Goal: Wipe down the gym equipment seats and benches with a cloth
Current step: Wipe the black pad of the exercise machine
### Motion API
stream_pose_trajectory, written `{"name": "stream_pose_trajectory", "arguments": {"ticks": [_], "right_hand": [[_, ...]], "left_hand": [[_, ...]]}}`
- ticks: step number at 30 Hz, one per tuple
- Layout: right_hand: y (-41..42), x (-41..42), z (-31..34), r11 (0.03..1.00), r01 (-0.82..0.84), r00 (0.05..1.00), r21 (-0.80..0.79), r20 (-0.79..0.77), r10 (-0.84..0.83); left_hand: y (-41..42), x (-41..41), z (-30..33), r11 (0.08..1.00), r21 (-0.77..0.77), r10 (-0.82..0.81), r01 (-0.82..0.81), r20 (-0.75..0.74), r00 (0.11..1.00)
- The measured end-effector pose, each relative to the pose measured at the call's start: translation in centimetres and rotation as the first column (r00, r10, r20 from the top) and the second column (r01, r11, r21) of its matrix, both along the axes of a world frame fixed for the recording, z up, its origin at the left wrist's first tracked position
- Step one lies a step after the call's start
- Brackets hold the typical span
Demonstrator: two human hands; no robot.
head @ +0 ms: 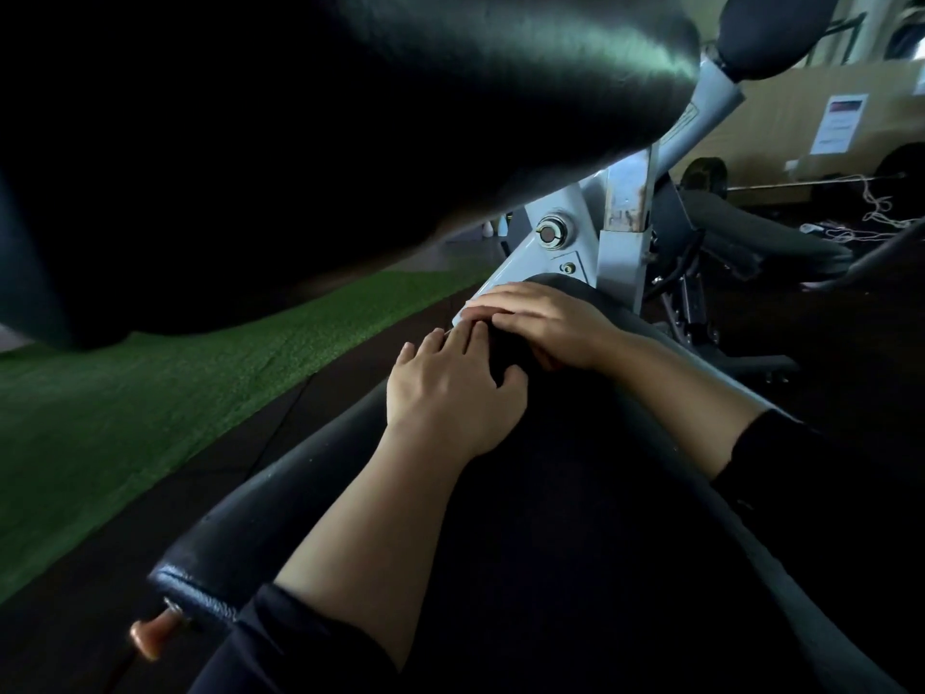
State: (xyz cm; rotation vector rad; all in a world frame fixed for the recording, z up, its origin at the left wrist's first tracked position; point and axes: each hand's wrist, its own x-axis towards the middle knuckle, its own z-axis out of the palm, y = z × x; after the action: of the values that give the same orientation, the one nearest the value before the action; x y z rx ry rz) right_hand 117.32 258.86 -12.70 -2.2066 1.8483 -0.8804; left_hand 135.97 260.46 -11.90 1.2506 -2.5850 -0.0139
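Observation:
A long black padded seat (525,518) runs from the bottom of the view up to the grey machine frame (575,242). My left hand (450,398) lies flat on the pad near its far end, fingers stretched forward. My right hand (543,323) presses down just beyond it at the pad's tip, its fingers overlapping my left fingertips. A dark fold (505,355) shows between the two hands; it may be a black cloth, but I cannot tell it from the black pad. Both forearms are bare, with black sleeves pushed up.
A big shiny black pad (350,117) hangs close overhead at the upper left. Green turf (200,383) lies left of the seat. Right of the frame stand another dark bench (761,232), a barbell plate (705,175) and white cords (881,212). An orange-tipped knob (150,636) sticks out at the seat's near corner.

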Motion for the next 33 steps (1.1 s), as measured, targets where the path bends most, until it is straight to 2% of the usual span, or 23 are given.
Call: {"name": "stream_pose_trajectory", "arguments": {"ticks": [2,5,9,11,14,18,21,23,29,31,33], "right_hand": [[-0.3,-1.3,0.6,1.000,0.020,0.999,0.022,0.031,-0.021],[-0.4,-3.9,1.0,0.984,0.169,0.979,0.061,0.107,-0.175],[0.7,-4.3,-0.4,0.947,0.318,0.947,0.040,0.030,-0.319],[1.4,-2.8,-1.1,0.951,0.311,0.950,0.007,-0.024,-0.310],[0.1,-0.3,-0.4,0.983,0.181,0.981,-0.015,-0.068,-0.181],[-3.0,-0.4,2.0,0.969,0.216,0.975,0.116,0.028,-0.221],[-2.8,-3.0,2.0,0.931,0.348,0.920,0.112,0.150,-0.362],[-1.4,-4.1,1.1,0.900,0.422,0.891,0.108,0.132,-0.434],[2.0,0.0,-1.0,0.905,0.425,0.903,0.025,-0.089,-0.421],[0.9,2.5,-0.3,0.938,0.346,0.935,0.012,-0.083,-0.344],[-0.4,3.6,0.7,0.963,0.264,0.964,0.045,-0.008,-0.264]], "left_hand": [[0.2,0.0,0.1,1.000,-0.011,-0.001,0.001,-0.005,1.000],[0.4,0.2,0.2,1.000,-0.023,-0.010,0.010,-0.016,1.000],[0.2,0.1,0.1,1.000,-0.015,-0.018,0.017,-0.014,1.000],[0.1,0.0,0.0,1.000,-0.014,-0.017,0.017,-0.009,1.000],[0.2,-0.1,0.0,1.000,-0.027,-0.015,0.015,-0.011,1.000],[0.2,0.1,0.1,0.999,-0.045,-0.019,0.018,-0.015,1.000],[0.3,0.2,0.2,0.999,-0.035,-0.023,0.022,-0.008,1.000],[0.2,0.2,0.2,0.999,-0.023,-0.022,0.022,-0.006,1.000],[0.1,-0.2,0.2,1.000,0.002,-0.014,0.014,0.005,1.000],[0.2,-0.1,0.3,1.000,0.002,-0.009,0.009,-0.015,1.000],[0.4,0.2,0.4,1.000,0.018,-0.007,0.008,-0.052,0.999]]}}
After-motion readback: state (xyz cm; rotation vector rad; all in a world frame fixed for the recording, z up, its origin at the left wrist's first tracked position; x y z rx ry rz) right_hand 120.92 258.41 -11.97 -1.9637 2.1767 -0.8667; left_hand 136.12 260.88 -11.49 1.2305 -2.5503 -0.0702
